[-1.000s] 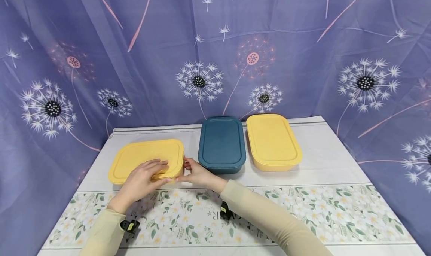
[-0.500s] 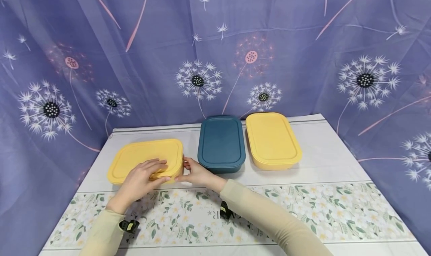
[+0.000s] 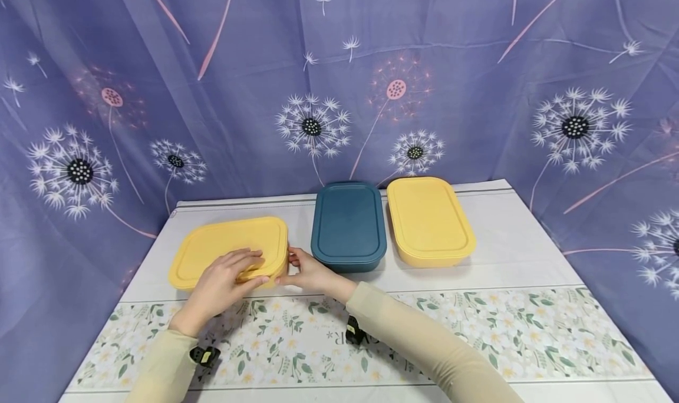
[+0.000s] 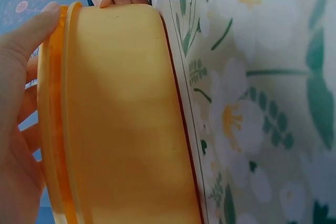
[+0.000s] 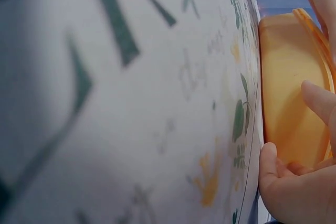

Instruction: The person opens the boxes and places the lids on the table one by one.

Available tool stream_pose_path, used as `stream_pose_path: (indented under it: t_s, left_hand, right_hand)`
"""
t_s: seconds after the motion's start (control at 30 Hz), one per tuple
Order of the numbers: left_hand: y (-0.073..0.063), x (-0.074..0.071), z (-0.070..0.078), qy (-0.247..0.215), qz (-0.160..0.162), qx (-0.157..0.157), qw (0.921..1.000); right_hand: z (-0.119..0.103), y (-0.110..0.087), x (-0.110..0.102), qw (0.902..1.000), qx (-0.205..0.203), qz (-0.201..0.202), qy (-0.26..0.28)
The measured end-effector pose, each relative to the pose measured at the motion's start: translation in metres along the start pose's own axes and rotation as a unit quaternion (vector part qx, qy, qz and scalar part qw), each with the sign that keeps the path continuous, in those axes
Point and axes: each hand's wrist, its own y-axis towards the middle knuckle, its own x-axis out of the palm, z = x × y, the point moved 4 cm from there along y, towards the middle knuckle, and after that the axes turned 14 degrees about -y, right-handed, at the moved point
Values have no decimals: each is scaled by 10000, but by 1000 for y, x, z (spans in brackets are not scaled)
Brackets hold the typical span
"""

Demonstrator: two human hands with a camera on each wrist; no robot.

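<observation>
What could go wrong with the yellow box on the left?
Maybe two things. The left grip rests on the lid of the left yellow box, so pushing unevenly there might lift one lid edge or slide the box across the tablecloth. The right grip is at that box's end, close to the blue box, so a quick move could bump the blue one.
</observation>
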Motion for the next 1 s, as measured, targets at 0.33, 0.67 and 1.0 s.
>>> stream_pose_path:
  t_s: [0.33,0.67,1.0]
  left_hand:
    - [5,3,0,14,177,14,9998]
    - [7,7,-2,-124,338,-194,9992]
    - [8,7,-4,-250,224,-288,9990]
  right_hand:
    - [-1,0,-1,10000,4,-1,15]
    - [0,0,0,9999,-65,-7,87]
    - [-3,-2,-1,10000,-14,-21,62]
